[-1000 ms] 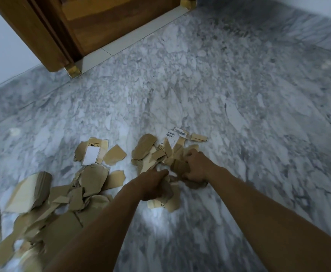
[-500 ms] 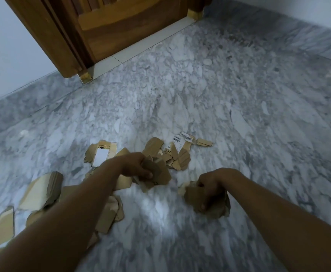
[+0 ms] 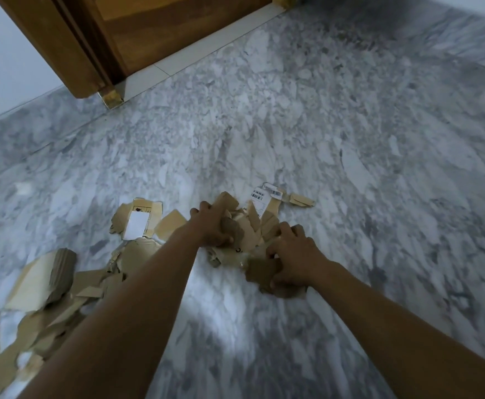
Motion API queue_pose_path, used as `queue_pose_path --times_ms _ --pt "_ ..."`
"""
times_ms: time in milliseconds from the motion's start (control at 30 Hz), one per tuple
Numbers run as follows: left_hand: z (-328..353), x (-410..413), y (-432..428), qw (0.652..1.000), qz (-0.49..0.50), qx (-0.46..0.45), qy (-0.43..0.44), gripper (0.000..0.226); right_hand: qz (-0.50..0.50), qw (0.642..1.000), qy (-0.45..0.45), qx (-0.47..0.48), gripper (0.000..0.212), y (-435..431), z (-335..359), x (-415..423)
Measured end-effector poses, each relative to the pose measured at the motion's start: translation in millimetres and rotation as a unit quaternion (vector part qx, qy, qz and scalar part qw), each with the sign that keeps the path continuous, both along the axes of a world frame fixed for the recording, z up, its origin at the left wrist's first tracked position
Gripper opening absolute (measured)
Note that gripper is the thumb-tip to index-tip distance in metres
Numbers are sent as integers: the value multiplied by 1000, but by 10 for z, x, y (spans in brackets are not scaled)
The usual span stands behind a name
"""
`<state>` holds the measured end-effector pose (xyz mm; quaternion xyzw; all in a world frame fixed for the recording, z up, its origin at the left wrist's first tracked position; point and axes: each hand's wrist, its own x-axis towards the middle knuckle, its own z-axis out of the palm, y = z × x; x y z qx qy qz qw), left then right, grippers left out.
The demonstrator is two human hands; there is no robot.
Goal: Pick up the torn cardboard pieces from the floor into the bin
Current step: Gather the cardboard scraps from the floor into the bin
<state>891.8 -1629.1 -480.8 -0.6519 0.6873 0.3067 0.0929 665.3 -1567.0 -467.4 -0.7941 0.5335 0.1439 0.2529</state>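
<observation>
well down on the marble floor [image 3: 336,133], the torn cardboard pieces [image 3: 252,226] lie in a small heap between the two hands. more are strewn to the left, where the nearest ones are blurred and cut off by the frame edge. the left hand [image 3: 211,226] rests on the far side of the heap, its fingers curled round a wad of scraps [image 3: 234,230]. it covers most of them, so how many it holds cannot be told. the right hand [image 3: 293,254] is just beside it, fingers bent and thumb pinching a darker brown piece [image 3: 261,272] whose lower edge hides under the palm. two barcode labels [image 3: 260,196] sit on pieces at the heap's far edge, the print too small to read. a piece with a white label [image 3: 135,225] lies left of the left forearm, partly overlapped by its neighbours. a wooden door [image 3: 155,33] is cropped by the top of the view, only its lower part showing.
</observation>
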Motion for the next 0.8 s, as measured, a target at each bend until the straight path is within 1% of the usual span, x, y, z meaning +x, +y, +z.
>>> queue_pose_path --times_ms 100,167,200,267,300,333,367,433,467,567,633,733,800 --pt "-37 34 26 1000 11 -25 -7 104 29 999 -10 18 55 69 -102 34" --pt "-65 46 51 999 23 -46 16 103 40 999 -14 18 65 85 -170 57" --pt "-72 56 58 997 32 -52 45 100 31 999 -25 16 72 81 -194 67" --pt "-72 75 75 994 46 -57 87 99 -13 998 -64 27 96 65 -219 79" --pt "-70 83 83 992 50 -61 99 102 -36 995 -81 36 107 53 -218 81" --pt "-71 93 87 990 57 -63 112 108 -53 994 -88 41 115 42 -216 85" --pt "-80 103 90 988 64 -65 128 115 -63 994 -83 41 115 36 -217 87" --pt "-98 112 101 985 77 -63 139 122 -79 994 -60 34 106 39 -229 90" --pt "-98 114 106 986 79 -60 132 118 -87 994 -53 31 100 46 -227 92" --pt "-116 123 116 989 89 -51 110 92 -103 993 -32 38 80 70 -203 76" --pt "-106 120 130 988 93 -54 113 84 -110 992 -21 53 73 81 -176 72" --pt "-80 110 128 988 86 -66 106 77 -101 991 -12 86 70 68 -140 112" --pt "-54 111 124 989 81 -57 106 75 -86 986 -8 140 73 46 -105 123"
